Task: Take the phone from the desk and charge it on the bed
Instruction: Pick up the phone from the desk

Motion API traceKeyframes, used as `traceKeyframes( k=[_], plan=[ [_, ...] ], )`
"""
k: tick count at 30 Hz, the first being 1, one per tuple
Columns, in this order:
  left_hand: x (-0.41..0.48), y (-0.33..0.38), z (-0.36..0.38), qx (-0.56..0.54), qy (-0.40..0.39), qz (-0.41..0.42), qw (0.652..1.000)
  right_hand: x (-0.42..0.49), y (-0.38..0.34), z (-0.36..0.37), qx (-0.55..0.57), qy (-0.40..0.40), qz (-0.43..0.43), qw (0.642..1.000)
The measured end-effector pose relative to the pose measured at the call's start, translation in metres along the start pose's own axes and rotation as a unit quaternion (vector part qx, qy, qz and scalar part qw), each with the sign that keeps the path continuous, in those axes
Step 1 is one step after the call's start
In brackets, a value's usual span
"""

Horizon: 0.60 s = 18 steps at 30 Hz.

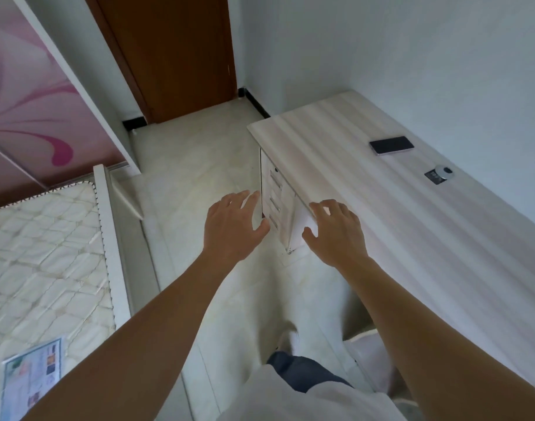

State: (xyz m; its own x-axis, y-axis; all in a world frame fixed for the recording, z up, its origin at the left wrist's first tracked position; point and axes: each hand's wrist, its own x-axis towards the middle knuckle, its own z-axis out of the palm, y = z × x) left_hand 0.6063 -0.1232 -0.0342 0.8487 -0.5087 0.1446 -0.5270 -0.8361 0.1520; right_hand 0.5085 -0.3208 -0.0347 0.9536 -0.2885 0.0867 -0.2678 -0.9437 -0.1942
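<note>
A dark phone [391, 145] lies flat on the pale wood-grain desk [381, 226] near the wall at the right. My right hand [334, 230] hovers over the desk's front edge, fingers spread, holding nothing, well short of the phone. Over the floor between desk and bed, my left hand [233, 226] is stretched out with its fingers apart and nothing in it. The bed [41, 253], a bare quilted mattress in a white frame, is at the left. No charger or cable is visible.
A round cable grommet [439, 174] sits in the desk behind the phone. Drawers [277, 205] hang under the desk's near end. A paper leaflet [32, 381] lies on the mattress. A brown door [172, 53] and a pink wardrobe [26, 95] stand ahead; tiled floor runs between.
</note>
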Motion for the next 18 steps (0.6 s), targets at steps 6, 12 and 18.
traceKeyframes(
  k=[6,12,18],
  plan=[
    [0.101,0.023,0.018,0.003,-0.017,0.015,1.0,0.093,0.04,0.0,0.004,-0.002,0.013,1.0],
    [0.174,0.042,0.031,0.006,-0.024,0.046,0.999,0.151,0.073,0.001,0.013,-0.012,0.036,0.999],
    [0.243,0.057,0.044,-0.006,-0.037,0.081,0.996,0.196,0.102,0.005,0.019,-0.009,0.081,0.997]
  ],
)
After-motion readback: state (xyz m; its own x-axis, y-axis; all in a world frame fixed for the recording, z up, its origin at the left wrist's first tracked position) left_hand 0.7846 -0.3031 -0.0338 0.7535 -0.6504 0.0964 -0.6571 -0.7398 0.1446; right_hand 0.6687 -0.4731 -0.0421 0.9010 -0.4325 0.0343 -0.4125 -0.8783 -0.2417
